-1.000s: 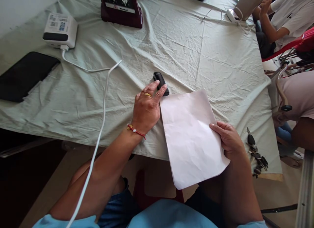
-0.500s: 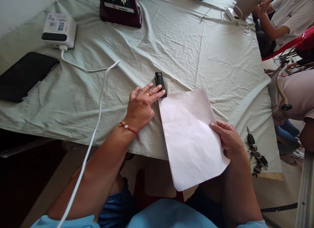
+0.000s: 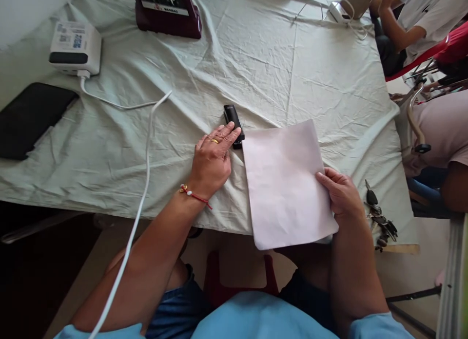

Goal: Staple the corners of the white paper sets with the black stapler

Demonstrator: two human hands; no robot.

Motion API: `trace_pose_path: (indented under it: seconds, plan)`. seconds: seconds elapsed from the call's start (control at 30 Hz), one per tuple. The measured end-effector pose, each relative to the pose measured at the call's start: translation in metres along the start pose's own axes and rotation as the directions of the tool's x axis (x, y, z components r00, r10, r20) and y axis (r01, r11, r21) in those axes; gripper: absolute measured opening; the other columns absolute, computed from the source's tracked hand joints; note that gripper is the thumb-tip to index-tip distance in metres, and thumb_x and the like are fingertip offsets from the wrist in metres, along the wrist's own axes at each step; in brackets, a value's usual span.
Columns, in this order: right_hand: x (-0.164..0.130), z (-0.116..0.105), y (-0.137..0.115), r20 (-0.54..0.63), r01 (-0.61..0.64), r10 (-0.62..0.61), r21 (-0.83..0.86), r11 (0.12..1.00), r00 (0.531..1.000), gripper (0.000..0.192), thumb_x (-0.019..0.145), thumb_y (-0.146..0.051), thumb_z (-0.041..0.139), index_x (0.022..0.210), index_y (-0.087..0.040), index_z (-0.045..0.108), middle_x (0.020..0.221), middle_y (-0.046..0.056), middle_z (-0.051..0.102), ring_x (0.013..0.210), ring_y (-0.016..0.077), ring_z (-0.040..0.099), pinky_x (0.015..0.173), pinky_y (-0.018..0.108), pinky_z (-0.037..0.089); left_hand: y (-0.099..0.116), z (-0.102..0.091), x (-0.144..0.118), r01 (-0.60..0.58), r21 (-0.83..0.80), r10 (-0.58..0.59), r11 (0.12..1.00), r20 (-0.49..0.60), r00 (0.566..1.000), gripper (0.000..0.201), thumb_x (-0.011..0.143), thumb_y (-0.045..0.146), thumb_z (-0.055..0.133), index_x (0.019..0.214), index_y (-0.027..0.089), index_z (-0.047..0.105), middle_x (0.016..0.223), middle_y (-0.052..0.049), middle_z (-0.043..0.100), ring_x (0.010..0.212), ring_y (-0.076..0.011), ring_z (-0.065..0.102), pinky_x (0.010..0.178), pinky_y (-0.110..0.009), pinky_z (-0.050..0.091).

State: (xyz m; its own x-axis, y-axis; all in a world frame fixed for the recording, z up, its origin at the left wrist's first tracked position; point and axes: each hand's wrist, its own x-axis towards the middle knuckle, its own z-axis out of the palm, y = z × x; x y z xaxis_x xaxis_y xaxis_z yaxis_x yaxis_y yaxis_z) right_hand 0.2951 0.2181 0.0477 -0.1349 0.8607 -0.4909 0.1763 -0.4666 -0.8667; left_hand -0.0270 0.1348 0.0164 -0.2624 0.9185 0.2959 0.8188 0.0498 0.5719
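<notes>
A black stapler (image 3: pixel 234 119) lies on the cloth at mid-table, its near end beside the top left corner of some white paper (image 3: pixel 285 188). My left hand (image 3: pixel 214 156), wearing a ring and a red string bracelet, rests its outstretched fingertips on top of the stapler. Its thumb is hidden underneath. With thumb above and fingers below, my right hand (image 3: pixel 340 190) pinches the right edge of the paper. The paper's lower edge hangs past the table's front edge. How many sheets there are, I cannot tell.
A white power bank (image 3: pixel 75 47) with a white cable (image 3: pixel 148 149) stands at left, near a black tablet-like slab (image 3: pixel 36 117). Behind is a dark red device (image 3: pixel 168 12) with dials. Keys (image 3: pixel 380 217) lie right on the tablecloth (image 3: pixel 256 61). Other people sit at right.
The stapler has turned slightly, its far end swinging left. The paper has slid away from me and turned a little, its corner staying by the stapler. My left fingers are closer together.
</notes>
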Motion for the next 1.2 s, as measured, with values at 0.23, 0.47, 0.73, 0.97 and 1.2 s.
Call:
trace_pose_path:
  seconds: [0.23,0.47,0.73,0.97,1.2]
  plan:
    - [0.010,-0.019,0.005,-0.230,0.264,-0.227,0.146,0.953,0.946,0.037,0.063,-0.041,0.098,0.090,-0.023,0.082,0.087,0.000,0.080,0.073,0.0173,0.072,0.070,0.028,0.060,0.015,-0.005,-0.012,0.096,-0.299,-0.158,0.949,-0.191,0.969,0.027,0.104,0.036,0.058,0.098,0.019,0.078,0.095,-0.008,0.079,0.083,-0.0208,0.071,0.078,-0.033,0.057]
    - [0.002,0.003,0.011,-0.106,0.280,-0.263,0.217,0.935,0.959,0.027,0.071,-0.039,0.096,0.091,-0.026,0.084,0.091,0.000,0.081,0.077,0.0156,0.070,0.073,0.026,0.059,0.036,0.002,-0.023,0.343,-0.782,-0.166,0.521,0.301,0.939,0.055,0.101,0.070,0.058,0.082,0.019,0.067,0.071,0.000,0.061,0.062,-0.0128,0.053,0.056,-0.026,0.041]
    - [0.004,0.006,0.015,0.097,0.214,-0.240,0.219,0.952,0.966,0.038,0.077,-0.044,0.095,0.108,-0.027,0.084,0.104,0.003,0.082,0.085,0.0184,0.074,0.079,0.031,0.063,0.030,0.005,-0.022,0.534,-0.755,-0.284,0.381,0.454,0.845,0.052,0.079,0.065,0.087,0.070,0.016,0.071,0.066,-0.001,0.067,0.059,-0.0120,0.054,0.054,-0.025,0.042]
    - [0.013,0.014,0.024,-0.058,0.280,-0.274,0.168,0.945,0.960,0.035,0.070,-0.041,0.099,0.099,-0.025,0.085,0.100,0.003,0.083,0.086,0.0183,0.074,0.080,0.030,0.063,0.035,0.009,-0.019,0.536,-0.766,-0.351,0.355,0.423,0.836,0.043,0.072,0.054,0.095,0.090,0.017,0.084,0.087,-0.005,0.081,0.076,-0.0178,0.067,0.070,-0.029,0.054]
    - [0.013,0.013,0.022,-0.133,0.271,-0.243,0.275,0.922,0.961,0.036,0.067,-0.036,0.100,0.098,-0.025,0.085,0.102,0.001,0.083,0.082,0.0155,0.074,0.078,0.027,0.063,0.031,0.015,-0.013,0.506,-0.790,-0.375,0.345,0.378,0.846,0.040,0.070,0.053,0.094,0.082,0.016,0.080,0.075,-0.001,0.074,0.073,-0.0138,0.062,0.071,-0.025,0.048]
